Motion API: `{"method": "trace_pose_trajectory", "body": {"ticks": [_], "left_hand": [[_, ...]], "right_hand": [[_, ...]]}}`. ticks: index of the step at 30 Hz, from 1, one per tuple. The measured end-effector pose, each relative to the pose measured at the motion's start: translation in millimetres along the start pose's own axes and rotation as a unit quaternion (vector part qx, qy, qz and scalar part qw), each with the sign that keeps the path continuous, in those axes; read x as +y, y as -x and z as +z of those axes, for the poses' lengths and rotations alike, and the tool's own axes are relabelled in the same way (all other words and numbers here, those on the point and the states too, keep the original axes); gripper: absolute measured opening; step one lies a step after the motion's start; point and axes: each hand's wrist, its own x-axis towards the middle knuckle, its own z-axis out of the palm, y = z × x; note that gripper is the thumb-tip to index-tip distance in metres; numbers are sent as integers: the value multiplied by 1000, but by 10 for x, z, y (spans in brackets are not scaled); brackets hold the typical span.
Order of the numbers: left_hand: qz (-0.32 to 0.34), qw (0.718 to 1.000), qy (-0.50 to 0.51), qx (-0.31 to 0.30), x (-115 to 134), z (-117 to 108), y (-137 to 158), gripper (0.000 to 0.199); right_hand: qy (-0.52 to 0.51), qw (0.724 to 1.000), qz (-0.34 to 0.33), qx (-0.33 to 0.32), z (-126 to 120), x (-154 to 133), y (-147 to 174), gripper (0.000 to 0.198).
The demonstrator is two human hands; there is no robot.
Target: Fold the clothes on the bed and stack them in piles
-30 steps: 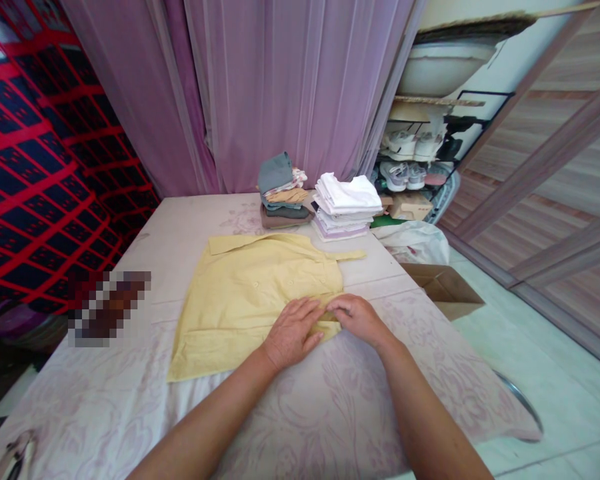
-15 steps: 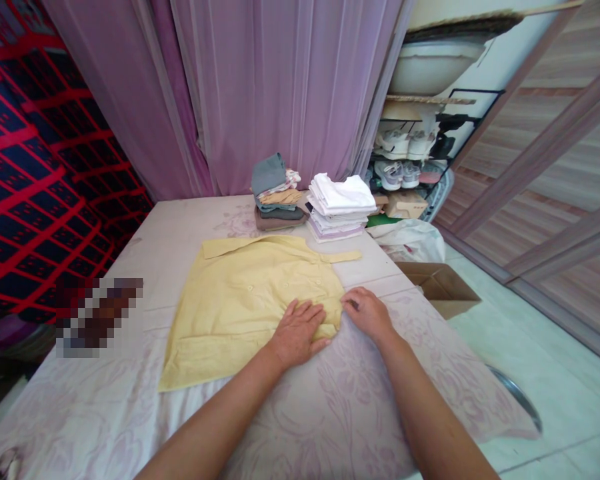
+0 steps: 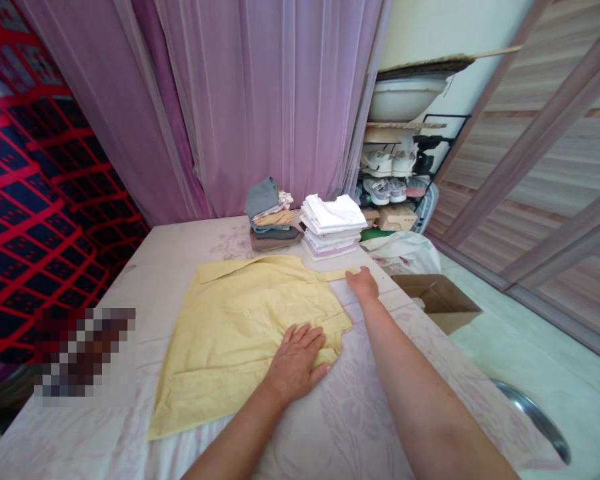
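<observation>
A yellow buttoned shirt (image 3: 230, 313) lies spread out on the bed, one side folded in along its far edge. My left hand (image 3: 300, 353) rests flat on its near right part, fingers stretched out. A narrow yellow strip (image 3: 333, 274) of the shirt, perhaps its collar, sticks out to the right. At the end of that strip my right hand (image 3: 363, 285) has its fingers closed on the cloth. The fingertips partly hide the strip's tip.
Behind the shirt stand a pile of dark and coloured folded clothes (image 3: 270, 220) and a pile of white folded clothes (image 3: 333, 223). Right of the bed are an open cardboard box (image 3: 447, 303), a shoe rack (image 3: 430, 177) and a metal basin (image 3: 535, 413). Purple curtains (image 3: 270, 100) hang behind.
My right hand has moved away from the shirt's right edge, out to the end of the yellow strip. My left hand stays flat on the shirt. The view has shifted slightly.
</observation>
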Motion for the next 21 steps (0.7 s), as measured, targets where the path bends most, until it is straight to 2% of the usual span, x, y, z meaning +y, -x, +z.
{"method": "trace_pose_trajectory", "body": {"ticks": [2,4,8,13,17,21], "left_hand": [[1,1000,1,0,-4,0,2,57],[4,1000,3,1,-8,3,4,58],[5,1000,10,6,-15,13,7,58],[-2,1000,23,8,-8,15,9,58],[3,1000,19,9,4,2,10,57],[4,1000,17,9,5,6,12,57]], "right_hand": [[26,998,48,10,-45,36,-54,53],[42,997,69,5,-92,65,-104,44],[37,999,35,-8,-172,45,-192,20],[4,1000,-21,20,-198,-184,-80,27],[-25,993,-111,41,-41,-494,266,23],[-1,970,-244,-12,207,-715,589,16]]}}
